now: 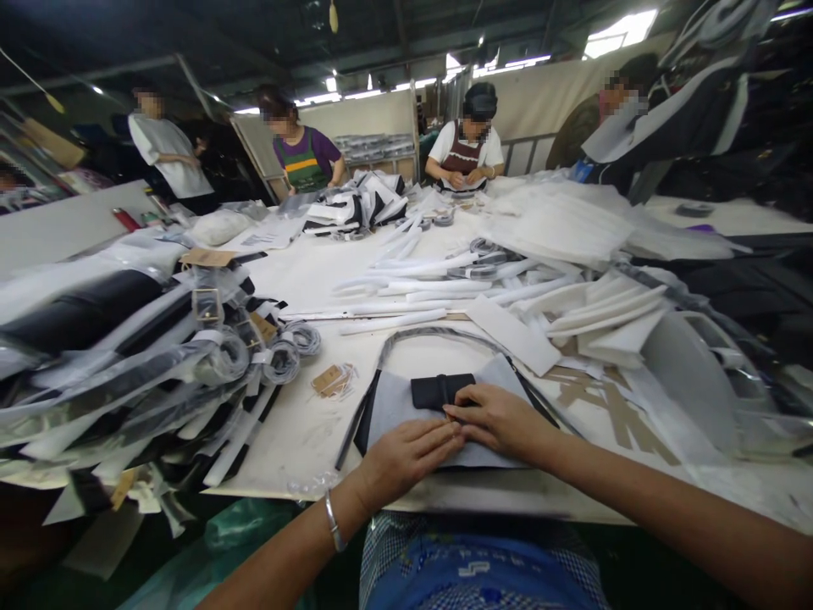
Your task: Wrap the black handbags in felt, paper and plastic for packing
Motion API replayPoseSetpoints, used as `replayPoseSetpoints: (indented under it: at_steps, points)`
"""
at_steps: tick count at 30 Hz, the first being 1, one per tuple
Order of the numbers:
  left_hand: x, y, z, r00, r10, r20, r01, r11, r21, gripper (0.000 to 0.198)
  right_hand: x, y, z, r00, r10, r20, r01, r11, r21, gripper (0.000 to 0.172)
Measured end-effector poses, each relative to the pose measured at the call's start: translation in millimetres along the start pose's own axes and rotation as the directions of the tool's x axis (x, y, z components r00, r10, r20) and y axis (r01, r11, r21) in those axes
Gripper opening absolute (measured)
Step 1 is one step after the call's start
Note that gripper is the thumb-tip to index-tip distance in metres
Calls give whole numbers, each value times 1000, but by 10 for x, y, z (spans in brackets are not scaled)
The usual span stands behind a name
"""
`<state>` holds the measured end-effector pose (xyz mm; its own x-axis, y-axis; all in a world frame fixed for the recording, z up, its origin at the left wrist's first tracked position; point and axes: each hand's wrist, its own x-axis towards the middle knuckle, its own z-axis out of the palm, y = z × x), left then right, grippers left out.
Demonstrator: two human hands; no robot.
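In front of me on the table lies a black handbag [361, 424], its strap [438, 332] looped away from me in clear wrapping. A pale grey sheet [394, 402] covers most of the bag's face, and a small black flap [432, 390] shows above my fingers. My left hand [412, 453] rests flat on the sheet with its fingers stretched out. Against its fingertips, my right hand [499, 417] has thumb and fingers bent together in a pinch at the flap's lower edge. Whatever sits between those fingers is too small to make out.
Wrapped bags and straps are heaped at the left [127, 339]. Brown tags [329, 381] with strings lie nearby. White foam tubes [419, 288], a white card [511, 332] and cardboard strips [619, 415] spread to the right. Several people work beyond, one in a maroon apron [462, 159].
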<state>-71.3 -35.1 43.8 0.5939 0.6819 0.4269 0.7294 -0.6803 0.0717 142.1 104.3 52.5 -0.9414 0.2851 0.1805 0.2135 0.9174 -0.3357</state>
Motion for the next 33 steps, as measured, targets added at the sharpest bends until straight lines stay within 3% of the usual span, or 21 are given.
replayPoseSetpoints:
  at_steps: [11, 15, 20, 24, 28, 33]
  points:
    - [-71, 16, 40, 997, -32, -69, 26, 995, -92, 36, 51, -49, -14, 998, -65, 9, 65, 995, -73, 40]
    - [-51, 9, 53, 995, -100, 7, 100, 988, -114, 42, 54, -34, 39, 997, -39, 73, 45, 995, -89, 40]
    - [28, 45, 2, 972, -182, 147, 216, 940, -265, 49, 93, -57, 46, 987, 13, 163, 14, 987, -160, 39]
    - [45, 101, -44, 950, -234, 207, 287, 915, -284, 48, 58, -56, 40, 992, -2, 124, 16, 994, -109, 40]
    - [-37, 85, 37, 969, -201, 142, 229, 948, -221, 48, -30, -10, 72, 997, -44, 63, 47, 998, -52, 34]
    - [-141, 16, 174, 990, -127, 57, 132, 985, -106, 41, 45, -5, 36, 988, -78, 135, 89, 993, -76, 28]
